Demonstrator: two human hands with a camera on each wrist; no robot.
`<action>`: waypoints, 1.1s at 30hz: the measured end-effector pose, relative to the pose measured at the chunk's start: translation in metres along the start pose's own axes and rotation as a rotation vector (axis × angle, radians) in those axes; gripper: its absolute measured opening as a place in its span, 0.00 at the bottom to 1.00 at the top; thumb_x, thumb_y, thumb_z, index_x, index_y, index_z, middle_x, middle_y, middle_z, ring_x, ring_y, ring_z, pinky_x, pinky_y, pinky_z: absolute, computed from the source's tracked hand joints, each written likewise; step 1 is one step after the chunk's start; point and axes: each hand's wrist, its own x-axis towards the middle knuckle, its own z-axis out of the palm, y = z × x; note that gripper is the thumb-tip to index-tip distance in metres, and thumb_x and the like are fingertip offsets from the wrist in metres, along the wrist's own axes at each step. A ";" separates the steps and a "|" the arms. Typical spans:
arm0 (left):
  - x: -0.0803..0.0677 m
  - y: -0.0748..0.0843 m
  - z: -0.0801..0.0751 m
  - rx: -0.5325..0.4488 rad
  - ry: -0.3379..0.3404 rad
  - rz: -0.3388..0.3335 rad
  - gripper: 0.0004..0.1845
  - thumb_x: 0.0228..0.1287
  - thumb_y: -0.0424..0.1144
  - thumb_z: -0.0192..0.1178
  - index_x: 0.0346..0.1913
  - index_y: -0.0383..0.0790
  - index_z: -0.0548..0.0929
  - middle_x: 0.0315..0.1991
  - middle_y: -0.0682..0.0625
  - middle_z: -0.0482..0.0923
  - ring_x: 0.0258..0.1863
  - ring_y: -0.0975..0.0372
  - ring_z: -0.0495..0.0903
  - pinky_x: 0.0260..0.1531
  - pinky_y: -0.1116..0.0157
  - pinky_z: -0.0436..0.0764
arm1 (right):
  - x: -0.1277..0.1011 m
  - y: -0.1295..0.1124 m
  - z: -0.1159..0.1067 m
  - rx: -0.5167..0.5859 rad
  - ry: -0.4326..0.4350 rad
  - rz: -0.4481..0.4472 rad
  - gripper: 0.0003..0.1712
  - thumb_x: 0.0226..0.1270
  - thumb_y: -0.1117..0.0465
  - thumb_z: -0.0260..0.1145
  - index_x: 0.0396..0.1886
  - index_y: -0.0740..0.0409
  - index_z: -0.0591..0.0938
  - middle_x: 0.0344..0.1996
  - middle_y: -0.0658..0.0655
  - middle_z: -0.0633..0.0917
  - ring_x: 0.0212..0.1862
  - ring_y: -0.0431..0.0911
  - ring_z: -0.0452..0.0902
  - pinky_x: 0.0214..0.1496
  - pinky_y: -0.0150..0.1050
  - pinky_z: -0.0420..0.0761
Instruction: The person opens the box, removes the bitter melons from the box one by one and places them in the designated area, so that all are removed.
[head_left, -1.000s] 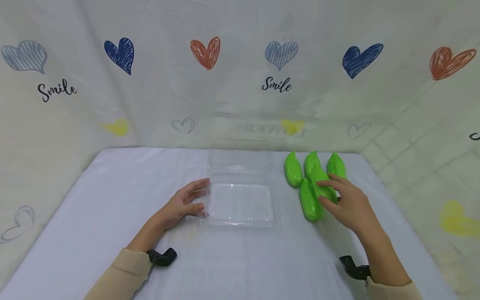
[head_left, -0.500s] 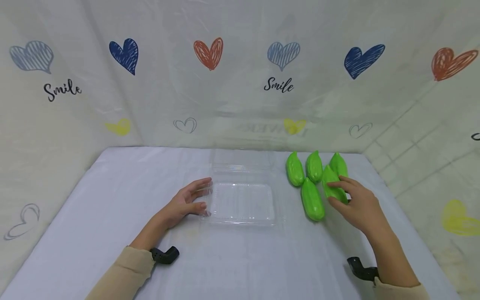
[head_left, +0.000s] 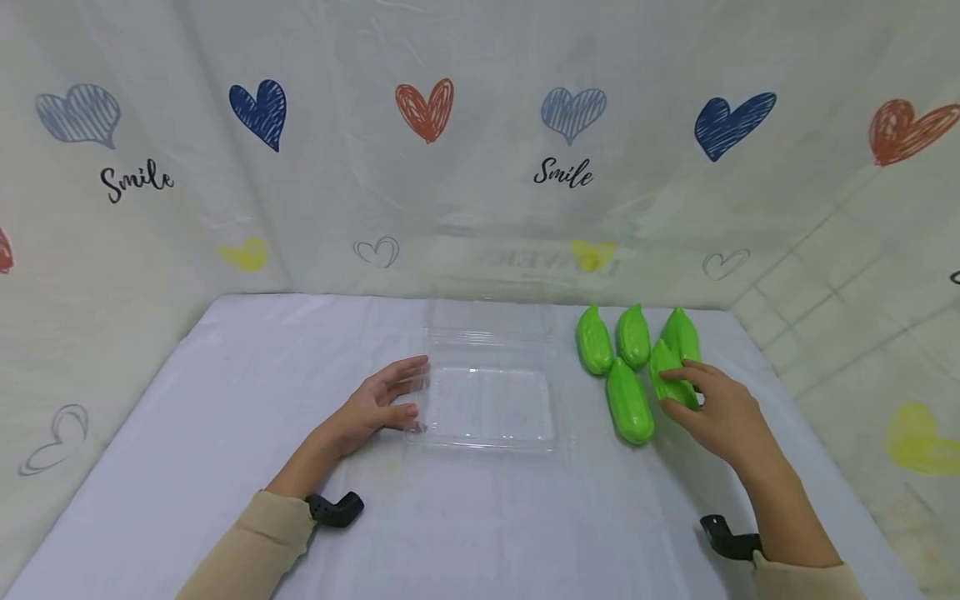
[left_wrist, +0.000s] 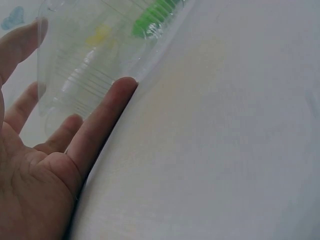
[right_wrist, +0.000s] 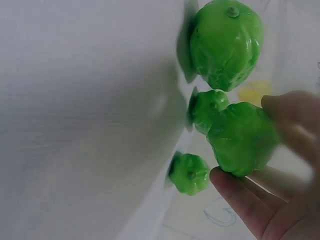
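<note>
Head view: the right hand (head_left: 720,408) pinches one green chayote (head_left: 670,377) between thumb and fingers at the table's (head_left: 225,417) right rear, beside four others. The left hand (head_left: 371,408), fingers straight, rests against the clear plastic container (head_left: 487,408) at centre.

Staged recording booth, not lived-in room. Table (head_left: 187,433) covered with plain white cloth, enclosed on 3 sides by hanging translucent plastic curtain (head_left: 480,208) printed with hearts and the word "Smile". Tiled wall (head_left: 862,317) faintly visible through curtain at right. Props only: clear plastic container (head_left: 487,404), 5 glossy green toy vegetables (head_left: 633,367). Black camera mounts (head_left: 335,508) strapped at both wrists. No furniture, appliances or household clutter in view.
</note>
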 end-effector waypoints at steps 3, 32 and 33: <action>0.000 0.000 0.001 -0.001 0.009 -0.003 0.38 0.59 0.27 0.57 0.70 0.44 0.54 0.71 0.45 0.46 0.69 0.47 0.49 0.46 0.53 0.76 | 0.002 0.002 0.001 -0.010 -0.012 0.006 0.22 0.57 0.53 0.66 0.51 0.55 0.78 0.58 0.72 0.69 0.51 0.69 0.69 0.41 0.65 0.68; 0.005 -0.002 -0.002 -0.005 -0.011 -0.016 0.38 0.61 0.27 0.55 0.71 0.46 0.52 0.72 0.46 0.45 0.69 0.48 0.49 0.44 0.52 0.77 | 0.002 0.013 0.012 -0.026 -0.147 0.043 0.27 0.58 0.48 0.64 0.55 0.57 0.75 0.59 0.74 0.66 0.58 0.72 0.58 0.48 0.70 0.61; 0.006 -0.002 -0.002 -0.018 -0.016 -0.016 0.38 0.61 0.26 0.54 0.71 0.47 0.52 0.72 0.46 0.45 0.69 0.49 0.48 0.44 0.51 0.77 | 0.002 0.013 0.011 -0.025 -0.148 0.048 0.28 0.59 0.47 0.64 0.56 0.57 0.75 0.60 0.74 0.65 0.59 0.72 0.57 0.48 0.71 0.60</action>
